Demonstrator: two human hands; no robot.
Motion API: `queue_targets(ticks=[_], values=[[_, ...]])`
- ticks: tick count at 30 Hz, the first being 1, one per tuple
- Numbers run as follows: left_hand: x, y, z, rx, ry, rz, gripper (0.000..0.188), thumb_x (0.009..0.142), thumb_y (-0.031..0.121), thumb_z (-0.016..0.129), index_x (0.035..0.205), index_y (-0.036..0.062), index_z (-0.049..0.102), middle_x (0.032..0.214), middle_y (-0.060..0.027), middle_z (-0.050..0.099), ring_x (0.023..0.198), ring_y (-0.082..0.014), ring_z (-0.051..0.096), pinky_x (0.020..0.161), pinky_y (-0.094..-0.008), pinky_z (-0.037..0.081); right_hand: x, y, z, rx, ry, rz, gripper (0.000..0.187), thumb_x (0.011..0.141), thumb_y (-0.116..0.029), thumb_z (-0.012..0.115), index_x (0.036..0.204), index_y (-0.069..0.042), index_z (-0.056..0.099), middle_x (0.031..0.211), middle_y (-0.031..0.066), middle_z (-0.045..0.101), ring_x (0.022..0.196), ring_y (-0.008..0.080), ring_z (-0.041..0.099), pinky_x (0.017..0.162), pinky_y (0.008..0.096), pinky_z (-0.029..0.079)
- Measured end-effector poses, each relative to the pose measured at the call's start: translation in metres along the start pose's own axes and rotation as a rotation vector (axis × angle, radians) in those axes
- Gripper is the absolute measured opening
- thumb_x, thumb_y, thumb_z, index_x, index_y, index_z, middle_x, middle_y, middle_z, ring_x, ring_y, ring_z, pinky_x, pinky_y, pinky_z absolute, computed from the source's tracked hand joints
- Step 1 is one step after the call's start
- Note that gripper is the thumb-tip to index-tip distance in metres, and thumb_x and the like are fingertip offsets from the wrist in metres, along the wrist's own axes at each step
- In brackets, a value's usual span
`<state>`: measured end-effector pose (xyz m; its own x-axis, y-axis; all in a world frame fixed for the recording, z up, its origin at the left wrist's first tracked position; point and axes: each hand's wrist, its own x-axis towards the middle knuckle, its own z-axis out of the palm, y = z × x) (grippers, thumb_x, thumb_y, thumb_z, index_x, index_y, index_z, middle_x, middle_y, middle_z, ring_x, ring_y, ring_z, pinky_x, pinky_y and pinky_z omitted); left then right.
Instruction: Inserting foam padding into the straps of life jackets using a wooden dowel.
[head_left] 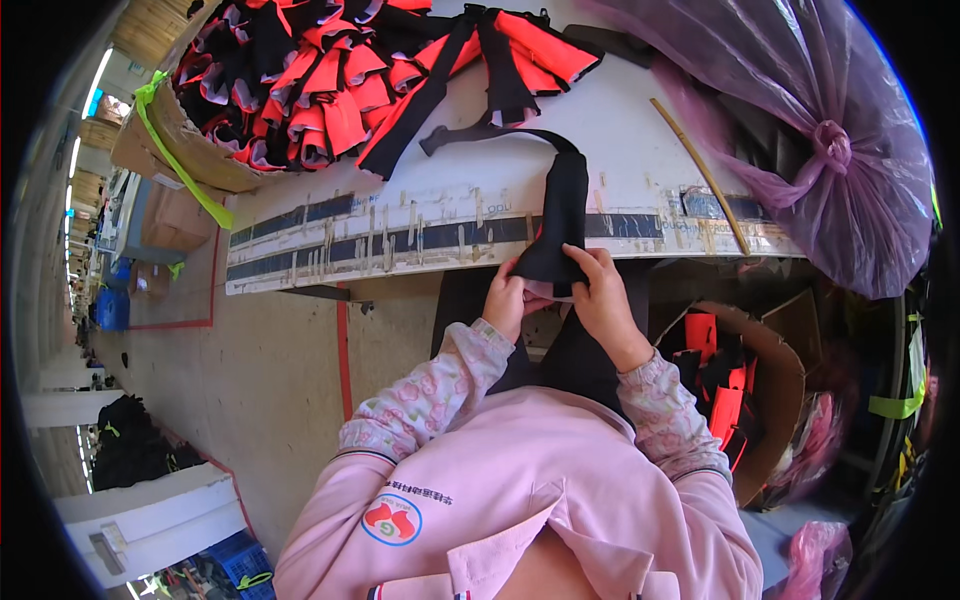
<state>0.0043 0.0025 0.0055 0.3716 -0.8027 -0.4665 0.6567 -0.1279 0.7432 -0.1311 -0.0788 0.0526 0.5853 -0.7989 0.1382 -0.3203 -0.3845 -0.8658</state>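
Both of my hands hold the near, wider end of a black fabric piece with a strap [565, 205] at the table's front edge. My left hand [507, 300] pinches its left corner, where a pale lining shows underneath. With thumb and fingers, my right hand [605, 305] grips the right side. The piece runs away from me over the white table [640, 180], and its thin strap curves off to the left. Beyond it lie several similar black and bright orange-red pieces [505, 70], next to a large heap of them [320, 90].
A purple plastic bag [840, 150], tied in a knot, covers the table's right end. Beside it lies a thin wooden stick [700, 175]. An open cardboard box [775, 370] with more orange and black pieces stands low at my right. Blue crates [240, 560] sit at lower left.
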Motion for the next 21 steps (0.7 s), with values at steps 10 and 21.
queue_targets(ticks=[10, 21], values=[[-0.008, -0.009, -0.008, -0.031, 0.022, -0.112, 0.035, 0.078, 0.004, 0.059, 0.111, 0.0074, 0.046, 0.094, -0.0098, 0.060, 0.083, -0.0239, 0.062, 0.070, -0.0371, 0.055, 0.004, -0.002, 0.028, -0.154, -0.124, 0.010, 0.051, 0.060, 0.013, 0.054, 0.105, -0.008, 0.046, 0.100, 0.0187, 0.046, 0.082, 0.0410, 0.055, 0.069, 0.0432, 0.048], [0.000, 0.000, -0.011, 0.232, 0.025, 0.066, 0.028, 0.079, 0.003, 0.058, 0.106, 0.0052, 0.055, 0.092, -0.0037, 0.060, 0.078, -0.0137, 0.059, 0.062, -0.0255, 0.048, 0.011, -0.011, 0.019, -0.261, -0.131, 0.023, 0.055, 0.056, 0.009, 0.066, 0.104, -0.009, 0.045, 0.097, 0.0176, 0.048, 0.081, 0.0409, 0.055, 0.068, 0.0441, 0.047]])
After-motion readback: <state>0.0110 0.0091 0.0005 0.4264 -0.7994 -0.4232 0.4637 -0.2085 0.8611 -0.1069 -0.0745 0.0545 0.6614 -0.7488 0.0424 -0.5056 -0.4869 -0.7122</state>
